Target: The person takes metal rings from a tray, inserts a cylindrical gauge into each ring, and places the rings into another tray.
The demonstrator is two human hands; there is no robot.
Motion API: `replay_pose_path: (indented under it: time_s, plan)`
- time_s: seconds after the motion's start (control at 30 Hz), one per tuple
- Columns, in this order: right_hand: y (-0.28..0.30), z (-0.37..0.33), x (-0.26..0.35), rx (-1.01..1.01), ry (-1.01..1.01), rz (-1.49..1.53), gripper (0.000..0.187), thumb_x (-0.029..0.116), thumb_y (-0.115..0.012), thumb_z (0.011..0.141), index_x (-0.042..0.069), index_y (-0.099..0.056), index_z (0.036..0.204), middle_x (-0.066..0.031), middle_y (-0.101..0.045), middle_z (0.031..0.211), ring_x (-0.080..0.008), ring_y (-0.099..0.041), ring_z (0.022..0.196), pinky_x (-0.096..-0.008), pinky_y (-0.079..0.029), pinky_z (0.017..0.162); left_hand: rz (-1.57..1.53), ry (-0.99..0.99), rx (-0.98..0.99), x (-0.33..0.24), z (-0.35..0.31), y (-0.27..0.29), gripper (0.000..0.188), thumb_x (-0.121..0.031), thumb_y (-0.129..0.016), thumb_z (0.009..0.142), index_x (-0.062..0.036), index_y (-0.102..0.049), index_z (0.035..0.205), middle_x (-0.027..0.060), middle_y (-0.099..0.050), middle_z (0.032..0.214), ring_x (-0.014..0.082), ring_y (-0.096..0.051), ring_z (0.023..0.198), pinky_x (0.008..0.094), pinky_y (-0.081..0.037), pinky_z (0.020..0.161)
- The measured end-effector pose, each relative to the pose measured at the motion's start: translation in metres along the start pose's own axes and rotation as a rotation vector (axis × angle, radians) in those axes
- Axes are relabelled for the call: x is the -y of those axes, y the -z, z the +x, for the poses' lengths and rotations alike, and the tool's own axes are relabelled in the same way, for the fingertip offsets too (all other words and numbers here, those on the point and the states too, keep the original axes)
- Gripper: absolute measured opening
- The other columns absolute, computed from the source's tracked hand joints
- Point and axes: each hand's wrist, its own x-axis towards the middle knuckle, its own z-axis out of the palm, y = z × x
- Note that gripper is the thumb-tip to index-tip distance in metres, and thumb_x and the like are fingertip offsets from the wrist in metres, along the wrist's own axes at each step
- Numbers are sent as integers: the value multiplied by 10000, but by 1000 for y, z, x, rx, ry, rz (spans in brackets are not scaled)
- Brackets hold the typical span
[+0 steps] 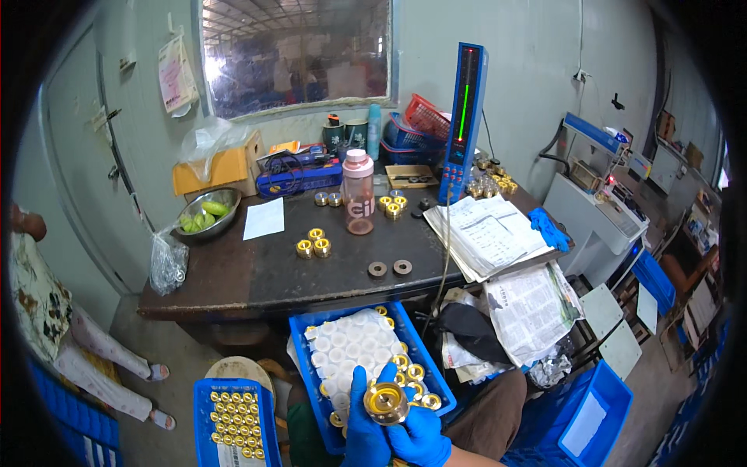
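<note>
Both of my hands wear blue gloves and meet over a blue crate point(305, 354). Between them is a round metal ring point(387, 402) with a gold-coloured inside and a silvery outer wall, its opening turned up toward me. My left hand point(364, 426) closes on the ring's left side. My right hand point(422, 440) grips it from the right and below; some fingertips are hidden behind it. Inside the crate, a sheet of white round-celled packing point(342, 350) lies over similar gold rings point(415, 373), several of which show along the right side.
A second blue crate point(204, 432) with rows of gold rings stands at the left. On the dark desk point(233, 272) are a pink bottle point(359, 194), loose rings point(315, 245), papers point(490, 233) and a blue column gauge point(464, 124). A person point(70, 327) stands far left.
</note>
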Motion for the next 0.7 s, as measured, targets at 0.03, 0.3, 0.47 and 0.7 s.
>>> replay_pose_path:
  time_s: [0.03, 0.3, 0.47, 0.7]
  plan:
    - [-1, 0, 0, 8, 8, -10, 62, 48, -570, 718, 23, -513, 715, -127, -445, 565, -281, -441, 472, -363, -345, 451, -2, 0, -1, 3, -8, -3, 543, -91, -466, 828, 0, -217, 1302, 158, -419, 1186, 214, -439, 1075, 318, -341, 940]
    - [1, 2, 2, 15, 78, -89, 68, 51, -581, 691, 15, -524, 694, -122, -449, 563, -272, -442, 468, -358, -336, 439, 1182, -729, 87, 13, -31, -12, 534, -14, -393, 838, -21, -166, 1322, 185, -420, 1211, 240, -461, 1062, 328, -387, 898]
    - [0, -6, -10, 145, 269, -316, 69, 80, -577, 723, 21, -556, 751, -131, -477, 587, -279, -467, 488, -365, -353, 434, 1182, -809, 156, 7, -43, -15, 523, -68, -406, 850, -5, -179, 1317, 173, -429, 1196, 234, -470, 1042, 322, -386, 890]
    - [-30, -23, -33, 562, -267, -106, 93, 116, -566, 761, 28, -535, 765, -164, -524, 593, -305, -533, 517, -371, -409, 467, 739, -701, -114, -26, -21, 92, 601, 14, -417, 816, -11, -117, 1335, 153, -372, 1234, 209, -410, 1099, 307, -311, 954]
